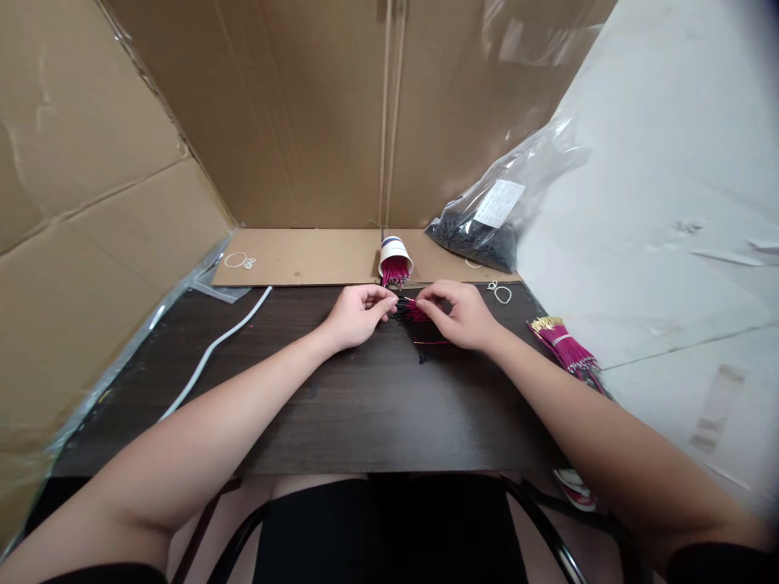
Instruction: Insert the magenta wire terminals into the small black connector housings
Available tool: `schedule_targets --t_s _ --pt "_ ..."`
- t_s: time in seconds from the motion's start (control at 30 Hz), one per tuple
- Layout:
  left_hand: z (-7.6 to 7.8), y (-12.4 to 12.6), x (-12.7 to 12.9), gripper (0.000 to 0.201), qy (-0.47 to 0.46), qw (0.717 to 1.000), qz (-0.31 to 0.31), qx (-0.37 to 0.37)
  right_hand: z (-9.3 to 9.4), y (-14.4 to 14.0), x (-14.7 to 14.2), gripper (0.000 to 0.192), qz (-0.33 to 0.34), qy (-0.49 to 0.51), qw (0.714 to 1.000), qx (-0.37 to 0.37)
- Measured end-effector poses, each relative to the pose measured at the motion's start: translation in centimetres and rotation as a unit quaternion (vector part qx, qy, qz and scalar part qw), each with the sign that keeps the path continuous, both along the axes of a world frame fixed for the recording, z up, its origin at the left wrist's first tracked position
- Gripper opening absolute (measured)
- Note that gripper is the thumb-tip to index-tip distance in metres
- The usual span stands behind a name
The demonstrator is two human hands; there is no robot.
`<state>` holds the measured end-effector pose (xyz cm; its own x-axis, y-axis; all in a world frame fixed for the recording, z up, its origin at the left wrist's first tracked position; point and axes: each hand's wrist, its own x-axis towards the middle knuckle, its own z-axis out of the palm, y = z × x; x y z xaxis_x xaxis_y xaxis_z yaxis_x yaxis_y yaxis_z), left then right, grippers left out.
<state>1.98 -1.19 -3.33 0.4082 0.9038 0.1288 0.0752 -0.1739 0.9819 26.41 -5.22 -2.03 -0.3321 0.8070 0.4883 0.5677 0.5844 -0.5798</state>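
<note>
My left hand (pixel 360 316) and my right hand (pixel 459 315) meet almost fingertip to fingertip over the middle of the dark table. In the left fingers, pinched together, is a small black piece (pixel 400 299). The right thumb and forefinger close on a thin magenta wire, mostly hidden by the fingers, its bright tip (pixel 410 298) pointing at the black piece. Beneath the hands lies a pile of magenta wires (pixel 417 313) with black ends. One loose wire (pixel 429 342) and a small black part (pixel 422 357) lie nearer me.
Behind the hands, a paper cup (pixel 404 250) lies tipped, full of magenta wires (pixel 394 270). A clear bag of black parts (pixel 475 239) leans at back right. A banded wire bundle (pixel 570 350) sits at the right edge. A white tube (pixel 210 357) curves at left. Cardboard walls (pixel 304 113) enclose the table.
</note>
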Motion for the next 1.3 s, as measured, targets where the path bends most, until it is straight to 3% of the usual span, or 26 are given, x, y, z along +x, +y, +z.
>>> schedule_targets --t_s 0.17,1.3 --pt "0.07 -0.06 -0.07 0.018 0.011 1.0 -0.014 0.009 -0.08 -0.17 -0.27 0.027 0.039 0.007 0.999 0.023" --pt "-0.13 -0.16 -0.19 0.023 0.044 0.998 -0.034 0.026 -0.13 0.02 -0.23 0.025 0.047 -0.022 0.998 0.022"
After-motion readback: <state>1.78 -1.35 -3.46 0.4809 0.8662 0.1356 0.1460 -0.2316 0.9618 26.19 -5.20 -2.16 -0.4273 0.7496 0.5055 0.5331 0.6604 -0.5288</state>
